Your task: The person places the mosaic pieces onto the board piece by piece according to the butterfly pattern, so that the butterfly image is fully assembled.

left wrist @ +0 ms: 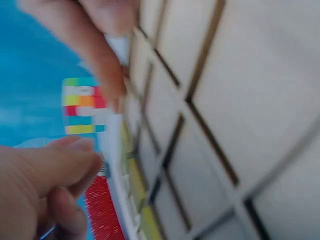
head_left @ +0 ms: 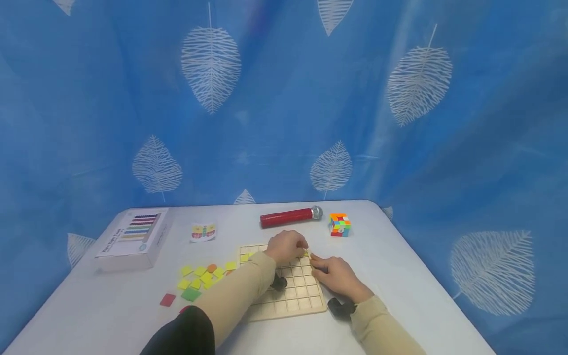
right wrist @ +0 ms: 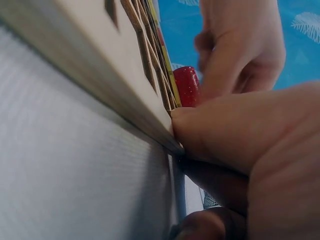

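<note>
A pale wooden grid board (head_left: 296, 296) with square cells lies on the table. Yellow square tiles (head_left: 245, 257) sit in cells along its far row. My left hand (head_left: 284, 246) hovers over the board's far side, fingers bent. In the left wrist view, its thumb (left wrist: 65, 162) and fingers are drawn together, and no piece shows between them. My right hand (head_left: 339, 278) grips the board's right edge near the far corner. In the right wrist view, its thumb (right wrist: 215, 127) presses the rim, with the other fingers curled below and partly in shadow.
Left of the board lie loose yellow tiles (head_left: 206, 277), a green tile (head_left: 191, 294), a red tile (head_left: 167, 300) and an orange disc (head_left: 211, 268). Further back are a white box (head_left: 133, 236), a picture card (head_left: 203, 232), a red microphone (head_left: 288, 217) and a puzzle cube (head_left: 339, 225).
</note>
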A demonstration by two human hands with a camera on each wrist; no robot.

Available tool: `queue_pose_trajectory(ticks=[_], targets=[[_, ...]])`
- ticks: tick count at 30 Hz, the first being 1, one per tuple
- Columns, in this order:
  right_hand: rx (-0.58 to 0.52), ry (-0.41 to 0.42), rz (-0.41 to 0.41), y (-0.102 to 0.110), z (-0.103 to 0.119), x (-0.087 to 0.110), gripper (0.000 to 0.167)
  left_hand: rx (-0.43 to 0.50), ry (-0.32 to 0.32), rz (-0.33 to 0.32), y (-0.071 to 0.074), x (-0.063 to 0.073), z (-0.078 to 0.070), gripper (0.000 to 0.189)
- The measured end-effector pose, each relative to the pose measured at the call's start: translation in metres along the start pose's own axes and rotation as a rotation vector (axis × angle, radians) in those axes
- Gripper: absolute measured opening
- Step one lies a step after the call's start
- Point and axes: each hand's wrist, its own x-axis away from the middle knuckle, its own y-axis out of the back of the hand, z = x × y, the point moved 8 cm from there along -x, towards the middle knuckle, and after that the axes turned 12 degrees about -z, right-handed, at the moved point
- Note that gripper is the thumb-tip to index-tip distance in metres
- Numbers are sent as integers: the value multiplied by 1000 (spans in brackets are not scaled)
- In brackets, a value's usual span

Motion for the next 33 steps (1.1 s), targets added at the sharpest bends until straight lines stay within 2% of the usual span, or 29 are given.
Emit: queue_pose_trajectory(ticks=[3,5,7,10,15,18,21,23,27,30,33], targets=[[3,-25,4,0,-2,-1,38,81,23,-39,21,15,5,14],[-6,-33,12,-1,0,-2,38,143,55,-52,40,33,16,15],[-13,-42,17,-2,1,-3,38,193,115,-57,59,54,33,16],[-8,-62,14,-2,0,-2,38,221,251,-89,85,89,71,17],[16,-73,4,1,-4,0,36,236,549,-232,132,151,147,24],[20,-60,19,0,-4,-2,37,281,695,-311,153,185,185,29],[22,-82,21,2,-10,-1,37,333,781,-346,154,202,208,33],[24,-86,21,4,-13,0,37,340,809,-342,149,209,216,35],[12,-73,14,5,-11,0,37,270,789,-324,140,212,221,39],[7,-52,17,3,-5,0,38,210,769,-326,139,212,221,41],[13,-56,20,1,-3,0,38,162,775,-319,140,212,222,41]])
